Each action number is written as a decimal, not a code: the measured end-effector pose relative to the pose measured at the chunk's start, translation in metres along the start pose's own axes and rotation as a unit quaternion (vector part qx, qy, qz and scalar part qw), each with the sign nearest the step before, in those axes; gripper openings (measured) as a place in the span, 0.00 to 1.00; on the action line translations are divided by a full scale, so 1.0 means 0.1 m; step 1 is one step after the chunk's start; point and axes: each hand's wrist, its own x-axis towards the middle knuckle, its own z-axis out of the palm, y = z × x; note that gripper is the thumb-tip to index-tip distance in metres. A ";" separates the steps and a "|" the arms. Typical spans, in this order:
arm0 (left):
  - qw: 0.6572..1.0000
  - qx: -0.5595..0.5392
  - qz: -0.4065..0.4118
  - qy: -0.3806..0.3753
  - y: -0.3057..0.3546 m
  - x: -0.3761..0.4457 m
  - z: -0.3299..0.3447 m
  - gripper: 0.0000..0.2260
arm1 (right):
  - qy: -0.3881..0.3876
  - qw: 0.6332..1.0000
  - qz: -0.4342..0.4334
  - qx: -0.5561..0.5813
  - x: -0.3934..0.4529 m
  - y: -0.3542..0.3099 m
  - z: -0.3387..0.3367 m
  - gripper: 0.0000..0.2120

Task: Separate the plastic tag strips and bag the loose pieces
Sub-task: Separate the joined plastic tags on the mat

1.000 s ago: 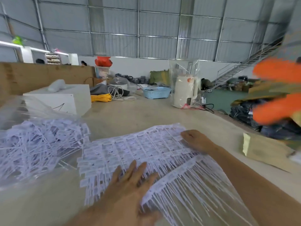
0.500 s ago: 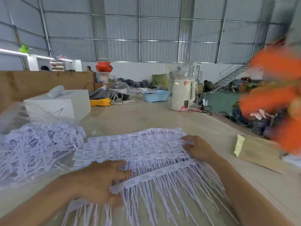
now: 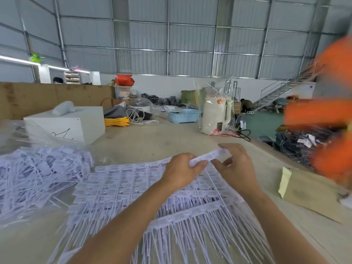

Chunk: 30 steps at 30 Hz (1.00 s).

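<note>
tag strip (image 3: 209,156) crosswise between hands

Tag strips (image 3: 133,187) mid-table, bag of loose pieces (image 3: 38,174) left, cardboard box (image 3: 308,195) right, kettle (image 3: 214,115) behind.

Your bare arms and hands

Your left hand (image 3: 182,171) and right hand (image 3: 237,166) wear no gloves, and both forearms run bare down to the lower edge of the view, with no sleeve or cuff showing. You wear no watch or wristband. The frame is too soft to tell whether you wear a ring.
</note>
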 end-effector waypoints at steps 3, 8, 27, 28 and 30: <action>0.989 -0.137 -0.039 0.047 -0.04 0.02 0.02 0.11 | -0.041 0.986 0.062 0.148 0.02 -0.14 -0.08 0.31; 0.958 -0.248 -0.142 -0.010 -0.14 0.03 -0.24 0.13 | -0.114 0.798 0.321 0.497 0.04 -0.28 -0.15 0.12; 0.995 0.048 -0.060 -0.066 -0.28 0.01 -0.14 0.22 | -0.177 0.887 0.247 0.347 -0.23 -0.41 0.20 0.04; 0.996 0.039 -0.058 -0.060 -0.29 0.02 -0.13 0.21 | -0.184 0.882 0.253 0.353 -0.23 -0.41 0.21 0.05; 0.997 0.035 -0.044 -0.051 -0.29 0.03 -0.12 0.20 | -0.213 0.866 0.274 0.359 -0.24 -0.41 0.21 0.06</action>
